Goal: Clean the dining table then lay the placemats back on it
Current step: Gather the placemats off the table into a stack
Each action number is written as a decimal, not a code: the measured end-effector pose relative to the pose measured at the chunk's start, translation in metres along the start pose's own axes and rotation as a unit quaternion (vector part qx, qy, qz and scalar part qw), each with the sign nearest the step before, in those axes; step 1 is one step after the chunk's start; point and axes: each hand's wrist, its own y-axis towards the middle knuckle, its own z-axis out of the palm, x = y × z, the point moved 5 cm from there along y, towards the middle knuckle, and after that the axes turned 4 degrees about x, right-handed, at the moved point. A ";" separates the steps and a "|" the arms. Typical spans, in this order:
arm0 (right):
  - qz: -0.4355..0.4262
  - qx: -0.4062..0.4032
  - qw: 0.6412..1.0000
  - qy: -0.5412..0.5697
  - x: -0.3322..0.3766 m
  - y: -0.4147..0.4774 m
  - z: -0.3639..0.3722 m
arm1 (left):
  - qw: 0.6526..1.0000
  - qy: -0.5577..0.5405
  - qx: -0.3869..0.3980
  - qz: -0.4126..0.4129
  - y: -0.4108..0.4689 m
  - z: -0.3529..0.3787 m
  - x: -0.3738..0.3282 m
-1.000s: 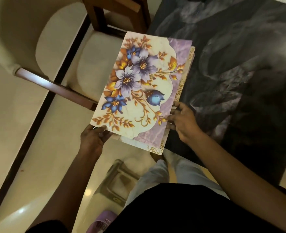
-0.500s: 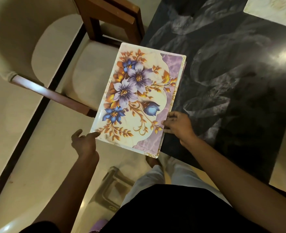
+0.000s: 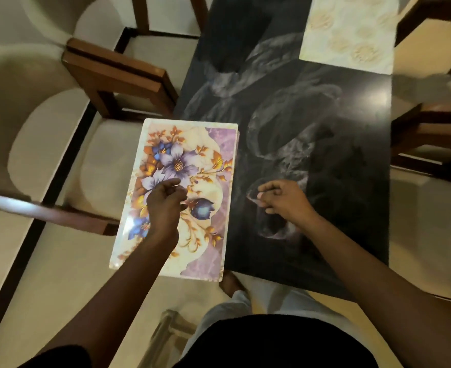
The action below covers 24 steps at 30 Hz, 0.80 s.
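Note:
A stack of placemats, its top one floral with purple and orange flowers, lies across the left edge of the dark marbled dining table and overhangs the chair seat. My left hand is on top of the floral mat with fingers curled together; I cannot tell whether it pinches the mat. My right hand hovers just right of the stack over the bare table, its fingers loosely curled and apart, holding nothing. A cream patterned placemat lies at the table's far right corner.
Cream-cushioned wooden chairs stand along the table's left side, one seat under the overhanging stack. More wooden chairs stand on the right. My legs and one foot are at the table's near edge.
The stack has gone from being held in the air to lying across the table edge. My right hand released its edge and moved right. My left hand came up onto the top mat.

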 end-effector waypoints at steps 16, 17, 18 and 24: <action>-0.048 -0.231 0.966 0.103 0.046 0.087 -0.291 | 0.977 0.070 0.202 0.023 0.066 0.314 -0.106; -0.046 -0.241 0.964 0.106 0.047 0.099 -0.308 | 0.976 0.075 0.204 0.019 0.073 0.331 -0.109; -0.044 -0.249 0.962 0.105 0.048 0.110 -0.324 | 0.975 0.081 0.209 0.016 0.082 0.346 -0.112; -0.046 -0.299 0.950 0.079 0.059 0.184 -0.397 | 0.963 0.121 0.241 0.023 0.151 0.433 -0.137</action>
